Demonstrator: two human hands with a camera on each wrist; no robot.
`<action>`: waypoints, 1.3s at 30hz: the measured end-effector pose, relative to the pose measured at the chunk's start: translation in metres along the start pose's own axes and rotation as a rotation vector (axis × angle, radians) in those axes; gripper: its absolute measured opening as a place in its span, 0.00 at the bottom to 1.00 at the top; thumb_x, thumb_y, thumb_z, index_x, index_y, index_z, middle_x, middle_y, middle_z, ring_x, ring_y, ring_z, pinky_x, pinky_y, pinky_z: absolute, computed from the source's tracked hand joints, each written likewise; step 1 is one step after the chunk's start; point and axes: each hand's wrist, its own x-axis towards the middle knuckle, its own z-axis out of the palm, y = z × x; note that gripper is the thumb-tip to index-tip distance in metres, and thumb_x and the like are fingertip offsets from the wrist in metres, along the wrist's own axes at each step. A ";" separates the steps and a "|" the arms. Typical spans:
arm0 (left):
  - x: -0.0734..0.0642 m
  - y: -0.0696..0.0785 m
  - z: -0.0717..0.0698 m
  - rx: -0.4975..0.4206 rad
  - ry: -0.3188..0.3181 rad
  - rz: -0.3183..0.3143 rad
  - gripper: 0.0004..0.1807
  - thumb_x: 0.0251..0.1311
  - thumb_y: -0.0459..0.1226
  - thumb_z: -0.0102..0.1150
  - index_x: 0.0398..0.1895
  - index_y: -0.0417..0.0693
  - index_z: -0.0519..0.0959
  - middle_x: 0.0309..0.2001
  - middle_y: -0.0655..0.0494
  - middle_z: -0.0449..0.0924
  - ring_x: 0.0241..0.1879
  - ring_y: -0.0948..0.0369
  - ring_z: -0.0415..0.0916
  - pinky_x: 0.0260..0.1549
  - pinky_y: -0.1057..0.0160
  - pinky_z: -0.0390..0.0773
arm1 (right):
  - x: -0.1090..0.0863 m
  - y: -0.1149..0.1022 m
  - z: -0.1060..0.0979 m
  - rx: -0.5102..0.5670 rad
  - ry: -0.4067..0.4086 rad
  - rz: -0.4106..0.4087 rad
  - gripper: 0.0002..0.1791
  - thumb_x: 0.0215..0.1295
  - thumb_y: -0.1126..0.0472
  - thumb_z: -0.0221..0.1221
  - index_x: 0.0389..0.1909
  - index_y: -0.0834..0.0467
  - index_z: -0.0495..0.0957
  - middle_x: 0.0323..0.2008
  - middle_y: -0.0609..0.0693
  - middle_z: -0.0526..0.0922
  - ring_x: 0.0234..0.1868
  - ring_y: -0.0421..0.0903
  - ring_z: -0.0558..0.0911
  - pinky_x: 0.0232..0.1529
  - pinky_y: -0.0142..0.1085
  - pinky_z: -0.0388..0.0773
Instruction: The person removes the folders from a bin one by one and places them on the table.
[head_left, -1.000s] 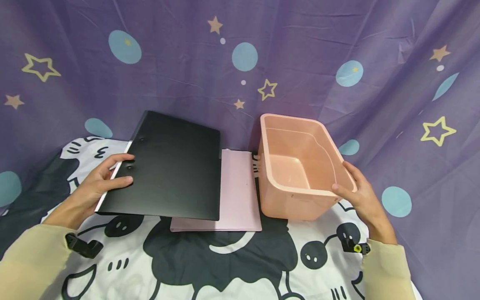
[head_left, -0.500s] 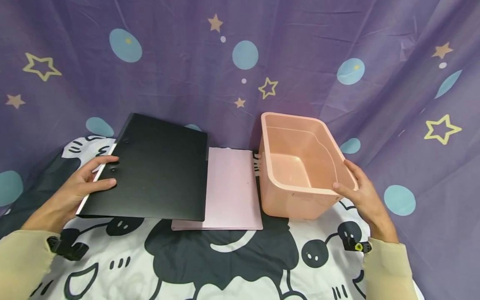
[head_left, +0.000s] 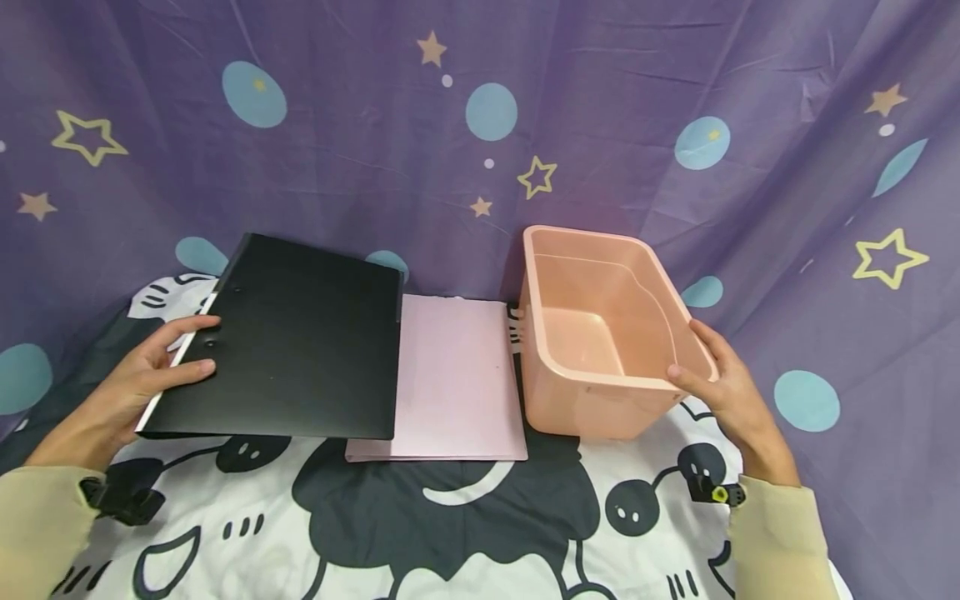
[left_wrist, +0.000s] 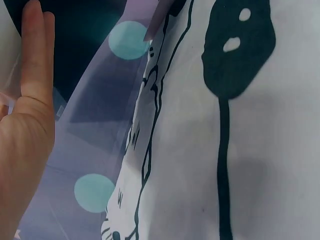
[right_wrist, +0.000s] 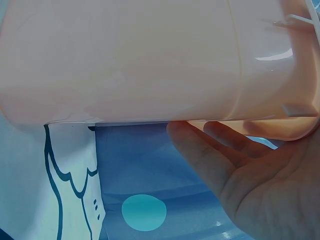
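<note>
My left hand (head_left: 146, 379) grips a black folder (head_left: 307, 350) by its white-striped left edge, thumb and index finger on top. The folder lies tilted over the left part of a flat pink folder (head_left: 465, 375) on the cloth. In the left wrist view, the hand's straight fingers (left_wrist: 36, 65) lie along the dark folder's underside. To the right, a peach plastic bin (head_left: 600, 410) stands with its open top tipped towards me, nothing inside. My right hand (head_left: 731, 400) holds its right rim, thumb over the edge; the right wrist view shows its other fingers against the outer wall.
A white cloth (head_left: 442, 575) with black cartoon sheep covers the table. Right behind the folders and the bin hangs a purple curtain (head_left: 360, 108) with stars and blue dots. Small wrist cameras sit at both cuffs.
My left hand has drawn the black folder leftwards, so more of the pink folder shows. The right hand and the bin have stayed almost in place.
</note>
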 end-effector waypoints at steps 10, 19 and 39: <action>-0.006 0.001 -0.014 -0.161 -0.057 -0.041 0.34 0.68 0.25 0.45 0.72 0.64 0.57 0.35 0.54 0.85 0.24 0.49 0.83 0.16 0.52 0.79 | 0.001 0.001 0.000 0.000 -0.003 0.003 0.45 0.61 0.65 0.62 0.74 0.59 0.48 0.63 0.66 0.61 0.53 0.47 0.71 0.46 0.21 0.69; -0.007 -0.008 -0.025 -0.300 -0.082 -0.033 0.34 0.68 0.22 0.42 0.71 0.64 0.58 0.39 0.52 0.85 0.28 0.48 0.84 0.19 0.52 0.81 | 0.001 0.003 0.000 0.000 -0.002 0.005 0.45 0.61 0.64 0.62 0.74 0.59 0.48 0.63 0.66 0.61 0.53 0.46 0.71 0.45 0.21 0.69; -0.007 -0.023 -0.052 -0.224 -0.136 -0.014 0.33 0.70 0.23 0.38 0.70 0.66 0.57 0.38 0.50 0.86 0.27 0.46 0.83 0.18 0.51 0.80 | -0.001 -0.001 0.000 -0.002 -0.007 0.008 0.45 0.61 0.65 0.61 0.74 0.59 0.47 0.63 0.67 0.61 0.53 0.46 0.71 0.45 0.21 0.70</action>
